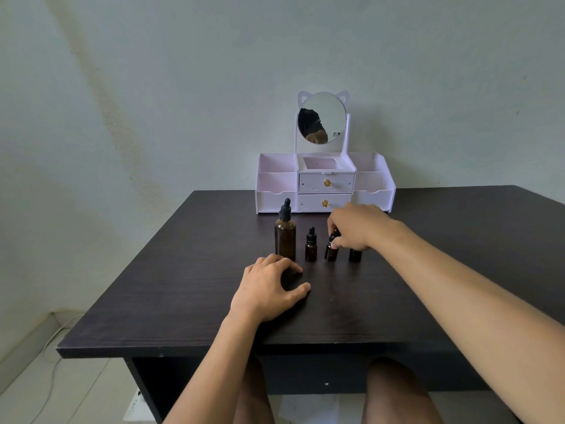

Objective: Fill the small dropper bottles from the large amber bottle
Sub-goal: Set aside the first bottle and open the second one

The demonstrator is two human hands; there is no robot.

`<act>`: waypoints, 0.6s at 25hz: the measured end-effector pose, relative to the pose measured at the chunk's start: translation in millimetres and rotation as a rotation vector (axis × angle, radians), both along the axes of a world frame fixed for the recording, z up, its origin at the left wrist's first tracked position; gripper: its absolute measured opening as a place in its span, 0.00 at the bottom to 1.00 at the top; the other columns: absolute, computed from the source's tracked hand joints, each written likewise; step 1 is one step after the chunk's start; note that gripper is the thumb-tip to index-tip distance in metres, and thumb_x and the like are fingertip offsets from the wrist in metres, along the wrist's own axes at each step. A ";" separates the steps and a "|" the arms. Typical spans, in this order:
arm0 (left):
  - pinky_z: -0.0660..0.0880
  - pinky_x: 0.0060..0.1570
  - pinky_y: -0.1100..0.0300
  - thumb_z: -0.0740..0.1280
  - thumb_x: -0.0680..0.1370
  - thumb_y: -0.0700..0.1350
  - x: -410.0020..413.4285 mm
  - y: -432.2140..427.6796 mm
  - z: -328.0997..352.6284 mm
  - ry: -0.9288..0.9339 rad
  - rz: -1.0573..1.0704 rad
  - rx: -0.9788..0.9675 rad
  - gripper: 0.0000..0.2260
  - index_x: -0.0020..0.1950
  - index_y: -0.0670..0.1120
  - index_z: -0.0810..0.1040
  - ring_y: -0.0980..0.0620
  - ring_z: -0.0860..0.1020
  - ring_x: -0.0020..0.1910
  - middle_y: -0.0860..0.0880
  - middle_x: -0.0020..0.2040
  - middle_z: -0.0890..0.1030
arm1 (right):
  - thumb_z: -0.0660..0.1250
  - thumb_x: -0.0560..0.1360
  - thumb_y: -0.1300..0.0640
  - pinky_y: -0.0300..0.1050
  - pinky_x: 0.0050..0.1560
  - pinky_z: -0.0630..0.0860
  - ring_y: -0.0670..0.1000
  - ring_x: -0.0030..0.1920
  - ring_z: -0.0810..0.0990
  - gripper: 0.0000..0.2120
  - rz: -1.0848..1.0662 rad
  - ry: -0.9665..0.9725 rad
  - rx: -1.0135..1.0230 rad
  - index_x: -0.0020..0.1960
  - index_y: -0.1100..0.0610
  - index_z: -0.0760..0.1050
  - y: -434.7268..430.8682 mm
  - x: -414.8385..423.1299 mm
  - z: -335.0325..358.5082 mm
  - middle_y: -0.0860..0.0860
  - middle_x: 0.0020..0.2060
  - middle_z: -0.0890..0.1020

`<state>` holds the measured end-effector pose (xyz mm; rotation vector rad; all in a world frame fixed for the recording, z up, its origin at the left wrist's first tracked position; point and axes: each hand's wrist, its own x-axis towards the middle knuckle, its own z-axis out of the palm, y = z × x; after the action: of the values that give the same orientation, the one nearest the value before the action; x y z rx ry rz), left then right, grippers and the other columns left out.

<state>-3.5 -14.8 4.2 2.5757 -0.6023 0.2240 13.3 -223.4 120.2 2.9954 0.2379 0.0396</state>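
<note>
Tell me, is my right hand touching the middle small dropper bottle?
Touching. The head view shows the right hand with its fingers pinching the middle small dropper bottle near its top.

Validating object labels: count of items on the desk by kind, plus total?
Large amber bottle: 1
Small dropper bottles: 3, one gripped by the right hand
White organiser with mirror: 1
Total: 5
</note>
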 end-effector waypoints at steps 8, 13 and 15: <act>0.63 0.69 0.53 0.62 0.67 0.77 -1.9 0.0 -0.4 -0.001 0.002 0.021 0.33 0.66 0.61 0.76 0.56 0.69 0.66 0.59 0.66 0.74 | 0.74 0.71 0.40 0.47 0.43 0.77 0.51 0.44 0.80 0.17 0.137 0.105 0.051 0.49 0.53 0.83 41.8 -31.4 13.8 0.48 0.42 0.83; 0.63 0.68 0.52 0.60 0.70 0.75 2.7 0.4 -1.8 0.009 -0.027 0.036 0.29 0.62 0.60 0.81 0.55 0.68 0.67 0.60 0.67 0.73 | 0.72 0.71 0.37 0.47 0.42 0.75 0.53 0.44 0.80 0.21 0.113 0.089 0.049 0.51 0.53 0.81 52.3 -38.3 1.9 0.50 0.47 0.82; 0.62 0.68 0.52 0.62 0.72 0.73 3.3 -0.2 -1.9 0.008 -0.015 0.029 0.26 0.60 0.58 0.82 0.55 0.68 0.67 0.60 0.67 0.73 | 0.67 0.71 0.31 0.49 0.45 0.73 0.54 0.47 0.79 0.24 0.091 0.031 0.026 0.51 0.51 0.78 51.8 -42.0 0.0 0.50 0.47 0.79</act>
<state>-0.3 -14.9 2.3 2.5978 -0.6256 0.2018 -28.7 -171.6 120.3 3.0106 0.3799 0.0064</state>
